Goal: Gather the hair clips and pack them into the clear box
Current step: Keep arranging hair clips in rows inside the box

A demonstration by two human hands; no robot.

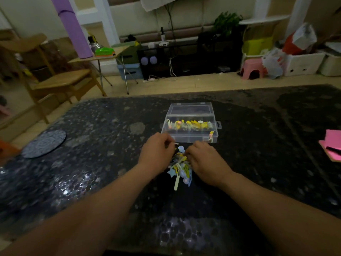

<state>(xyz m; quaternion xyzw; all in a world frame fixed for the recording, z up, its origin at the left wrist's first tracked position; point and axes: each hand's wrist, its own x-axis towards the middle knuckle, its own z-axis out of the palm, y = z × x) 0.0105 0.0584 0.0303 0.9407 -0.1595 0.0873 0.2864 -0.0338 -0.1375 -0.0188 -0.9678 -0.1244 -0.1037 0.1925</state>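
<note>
While both grips bear on one heap, the entries run as follows.

Item: hair clips [180,168]. A loose heap of yellow, pale blue and white, lying on the dark tabletop [92,163] directly between the two grips and touching both. One long pale-yellow clip [176,182] juts from the heap on the wrist side of the grips, its long axis running toward the person.

Item: left grip [158,151]. Its fingers are curled at the heap's far-left edge. The fingertips appear to pinch a small pale clip [175,143], though blur makes this less than certain.

Item: right grip [203,159]. Knuckles up, fingers curled down into the heap's right side. Whether they hold a clip is hidden.

Item: clear box [190,139]. The lid is thrown back. It stands straight ahead of both grips, just beyond the fingertips, with its long axis crosswise to the forearms. A row of yellow clips [191,124] fills the compartment farther from the grips, and a single clip [211,136] stands at the nearer right corner.

Governing relation: the box lies forward of the heap, so any transfer is a short lift ahead. The left grip's fingertips sit nearer the box wall, by its left corner. Packing looks partly done, with the heap still outstanding.

Sundries: round grey mat [44,143], well out to the left of the left grip. Pink pad [332,145], well out to the right of the right grip.
</note>
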